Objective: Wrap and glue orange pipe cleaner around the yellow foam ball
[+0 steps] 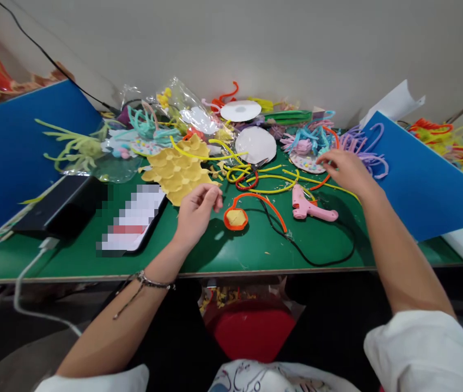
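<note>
My right hand (pixel 346 170) pinches an orange pipe cleaner (pixel 331 133), whose ends show above and below the fingers. Under that hand lies a round piece with pastel dots (pixel 308 162). Closer to me, my left hand (pixel 199 211) hovers with loosely curled fingers, and I see nothing in them. It is beside a yellow bumpy sheet (pixel 182 166) that resembles an egg tray. To its right sits a small yellow piece (pixel 237 218) ringed by an orange pipe cleaner (pixel 262 198) with a long curved tail. A pink glue gun (pixel 311 208) rests right of this piece.
Red-handled scissors (pixel 248 181) lie among yellow pipe cleaners (pixel 274 190). White discs (pixel 256 145) and bundles of coloured pipe cleaners are heaped behind. A phone (pixel 135 220) and a black box (pixel 62 204) are left. Blue panels (pixel 427 179) flank the green table (pixel 231 256). A black cord (pixel 321 264) curves near the front edge.
</note>
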The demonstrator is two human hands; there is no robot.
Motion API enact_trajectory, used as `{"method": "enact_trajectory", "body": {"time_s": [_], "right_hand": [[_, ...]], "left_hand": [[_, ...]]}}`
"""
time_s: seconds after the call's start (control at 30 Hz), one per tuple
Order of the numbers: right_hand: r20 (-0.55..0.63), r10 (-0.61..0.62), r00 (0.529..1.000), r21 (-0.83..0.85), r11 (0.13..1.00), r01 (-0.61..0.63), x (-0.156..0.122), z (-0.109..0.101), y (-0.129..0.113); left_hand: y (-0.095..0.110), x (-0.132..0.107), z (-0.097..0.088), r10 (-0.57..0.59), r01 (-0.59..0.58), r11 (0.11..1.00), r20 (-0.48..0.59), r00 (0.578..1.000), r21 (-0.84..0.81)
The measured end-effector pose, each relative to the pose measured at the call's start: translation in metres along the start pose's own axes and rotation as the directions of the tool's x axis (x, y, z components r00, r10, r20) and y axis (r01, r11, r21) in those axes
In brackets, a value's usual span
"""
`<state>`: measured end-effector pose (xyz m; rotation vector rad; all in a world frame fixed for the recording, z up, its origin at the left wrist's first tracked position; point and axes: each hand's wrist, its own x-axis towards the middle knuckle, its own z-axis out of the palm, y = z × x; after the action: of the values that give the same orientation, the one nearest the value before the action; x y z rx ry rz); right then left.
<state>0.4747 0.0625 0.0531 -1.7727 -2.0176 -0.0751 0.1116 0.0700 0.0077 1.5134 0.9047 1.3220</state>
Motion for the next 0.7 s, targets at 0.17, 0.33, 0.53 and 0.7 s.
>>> {"method": "enact_trajectory", "body": {"time_s": [0.17,0.33,0.53,0.7], "right_hand": [[0.314,-0.059,0.947,-0.213,0.968,0.131,-0.006,0.013,0.019],[0.381,0.007,0.924,-0.239,0.967,0.091,-0.015,0.034,0.027],[0.365,0.079,0.928,-0.247,0.969,0.015,-0.013,0.041,0.031],[0.37,0.113,0.922,-0.25,0.968,-0.018,-0.008,0.038,0.027]], "left_hand": [[-0.002,0.003,-0.005,0.033,-0.032,0.999,-0.031,0.999,0.029],[-0.007,0.006,-0.002,0.024,-0.027,0.999,-0.057,0.998,-0.044],[-0.008,0.007,-0.003,0.022,-0.024,0.999,-0.048,0.999,-0.037],[-0.004,0.003,-0.004,0.022,-0.022,1.0,0.004,1.0,0.011]]}}
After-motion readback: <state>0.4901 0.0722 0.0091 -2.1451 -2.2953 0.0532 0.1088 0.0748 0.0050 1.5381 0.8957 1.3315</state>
